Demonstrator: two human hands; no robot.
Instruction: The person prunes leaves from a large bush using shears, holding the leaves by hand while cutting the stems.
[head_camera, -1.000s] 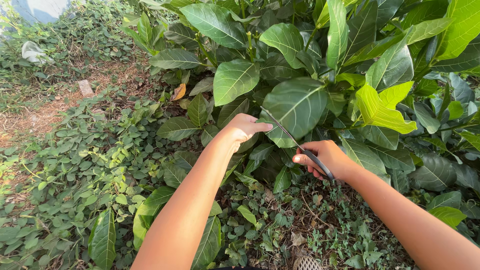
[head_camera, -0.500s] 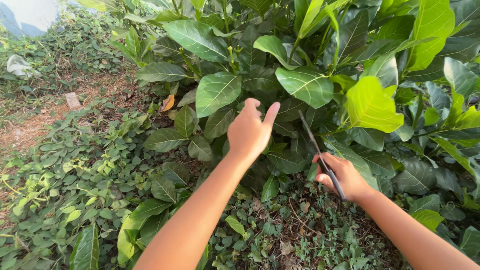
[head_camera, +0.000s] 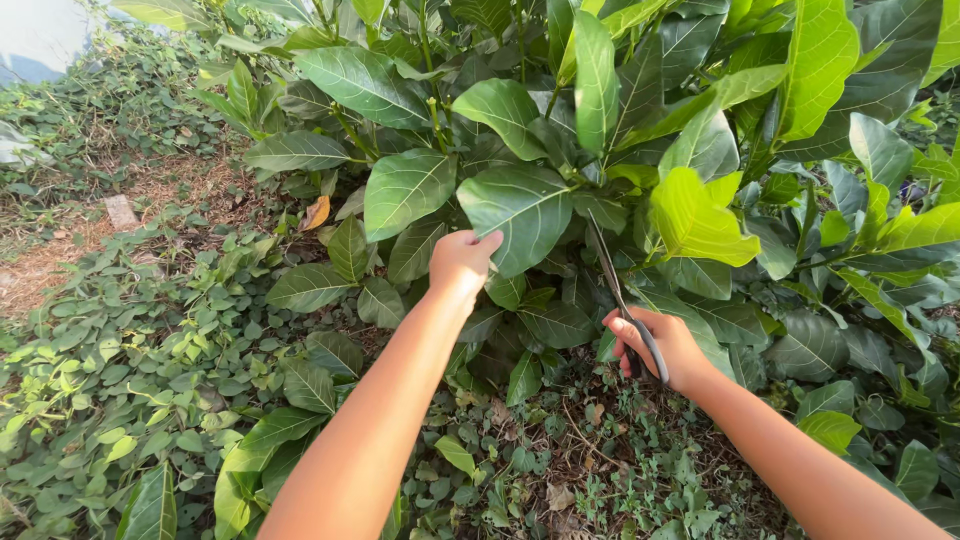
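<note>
- The left hand pinches the lower left edge of a broad leaf on a bush; the fingertips fold over the leaf margin and are partly hidden behind it, so the grip is closed on the leaf.
- The right hand is wrapped around the dark handle of the scissors; its grip is closed on them, the fingers curled under and out of sight.
- The scissors point up and to the left, their thin blades rising just right of the held leaf into the shade of the foliage; the tips are lost against dark leaves, and whether the blades are parted cannot be told.
- The leaf's stalk is hidden behind neighbouring leaves, so where it joins the stem cannot be made out.
- A bright yellow-green leaf hangs just right of the blades.
- Low ground cover spreads at left, with a patch of dry bare soil beyond it.
- Both forearms run off the bottom edge; the bush is cut off at top and right.
- A pale shape in the top-left corner is too cropped to identify.
</note>
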